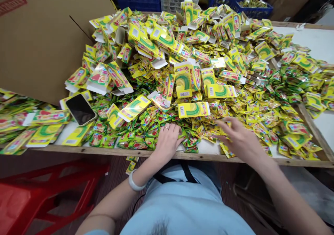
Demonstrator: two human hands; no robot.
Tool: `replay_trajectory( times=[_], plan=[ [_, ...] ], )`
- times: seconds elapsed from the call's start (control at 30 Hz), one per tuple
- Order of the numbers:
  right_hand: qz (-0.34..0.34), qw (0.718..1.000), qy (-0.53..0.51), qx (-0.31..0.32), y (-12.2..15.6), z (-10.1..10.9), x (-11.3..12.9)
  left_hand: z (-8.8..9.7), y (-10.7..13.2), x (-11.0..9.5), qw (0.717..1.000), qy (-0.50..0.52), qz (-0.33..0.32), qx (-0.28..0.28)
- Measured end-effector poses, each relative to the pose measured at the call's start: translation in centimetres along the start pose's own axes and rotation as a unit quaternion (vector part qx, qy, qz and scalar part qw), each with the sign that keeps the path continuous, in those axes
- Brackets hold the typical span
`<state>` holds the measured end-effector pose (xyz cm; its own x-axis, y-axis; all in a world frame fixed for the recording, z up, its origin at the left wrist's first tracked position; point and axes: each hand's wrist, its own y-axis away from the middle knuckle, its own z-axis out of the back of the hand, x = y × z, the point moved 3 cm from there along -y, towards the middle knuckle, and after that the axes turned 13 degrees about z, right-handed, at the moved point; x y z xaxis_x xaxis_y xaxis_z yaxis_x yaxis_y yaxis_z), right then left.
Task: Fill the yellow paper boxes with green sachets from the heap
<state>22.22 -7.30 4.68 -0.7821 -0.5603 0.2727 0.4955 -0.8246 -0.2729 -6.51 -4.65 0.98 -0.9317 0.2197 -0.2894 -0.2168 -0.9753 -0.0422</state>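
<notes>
My left hand, with a ring and a white bangle, rests at the near table edge. Its fingers are curled down over small green packets with watermelon pictures, and a green packet shows between thumb and fingers. To the right my right hand hovers over yellow packets. Motion blurs it somewhat, but its fingers are stretched out and apart, with nothing visible in them. Just beyond the hands, a yellow flat-lying box with a barcode and an upright yellow box sit on the packets.
A large cardboard carton stands at the left, near a phone. Heaped boxes and packets cover much of the table, which has a wooden rim. Behind it are crates, one white. A red stool stands lower left.
</notes>
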Motion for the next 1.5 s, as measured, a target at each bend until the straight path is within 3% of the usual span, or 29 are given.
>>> replay_trajectory(
  times=[0.13,0.2,0.33,0.43,0.5,0.6,0.67,0.73,0.83,0.93,1.03,1.13,1.2,1.27,1.33,1.4,1.5],
  plan=[
    [0.116,0.977,0.126,0.123,-6.2,-5.0,4.0,0.1,0.7,2.1,0.982,0.178,0.060,-0.005],
    [0.135,0.974,0.139,0.122,-7.0,-5.8,4.1,0.3,1.1,3.5,0.964,0.246,0.097,-0.020],
    [0.108,0.986,0.107,0.071,-5.7,-5.9,2.4,0.8,1.3,4.7,0.925,0.350,0.140,-0.053],
    [0.073,0.997,0.022,0.010,-4.7,-5.3,2.3,0.6,1.3,4.1,0.869,0.462,0.162,-0.075],
    [0.039,0.994,-0.098,-0.028,-4.4,-4.8,3.0,0.2,1.4,3.2,0.832,0.522,0.178,-0.060],
    [0.006,0.956,-0.294,0.011,-5.2,-5.0,5.1,-0.1,1.9,1.8,0.806,0.563,0.184,-0.012],
    [0.000,0.931,-0.361,0.056,-6.2,-5.5,6.6,0.2,2.3,0.9,0.812,0.561,0.163,0.020],
    [-0.015,0.922,-0.383,0.060,-7.3,-6.0,7.6,0.6,2.6,0.2,0.817,0.557,0.146,0.044],
    [-0.085,0.909,-0.407,-0.028,-7.8,-6.6,7.8,0.9,2.7,-0.6,0.807,0.570,0.146,0.045],
    [-0.133,0.847,-0.503,-0.107,-7.1,-6.9,8.1,1.6,1.7,-1.7,0.835,0.542,0.094,0.003],
    [-0.141,0.789,-0.571,-0.177,-5.9,-5.8,8.2,2.6,-0.8,-2.9,0.903,0.423,-0.023,-0.065],
    [-0.190,0.778,-0.521,-0.295,-4.2,-3.7,6.4,2.6,-4.2,-3.4,0.960,0.229,-0.133,-0.088],
    [-0.228,0.763,-0.500,-0.340,-2.8,-2.7,4.6,1.7,-6.4,-3.1,0.977,0.092,-0.179,-0.064],
    [-0.246,0.742,-0.508,-0.360,-1.7,-2.1,3.1,0.8,-7.9,-2.4,0.980,0.021,-0.193,-0.045],
    [-0.233,0.730,-0.527,-0.367,-1.2,-1.7,2.6,0.5,-8.2,-1.8,0.980,0.064,-0.183,-0.042],
    [-0.191,0.734,-0.533,-0.375,-1.4,-1.2,3.1,1.0,-7.3,-1.4,0.965,0.212,-0.149,-0.030],
    [-0.106,0.757,-0.519,-0.383,-3.0,-0.4,5.0,2.1,-4.3,-1.7,0.879,0.471,-0.058,0.045]
  ],
)
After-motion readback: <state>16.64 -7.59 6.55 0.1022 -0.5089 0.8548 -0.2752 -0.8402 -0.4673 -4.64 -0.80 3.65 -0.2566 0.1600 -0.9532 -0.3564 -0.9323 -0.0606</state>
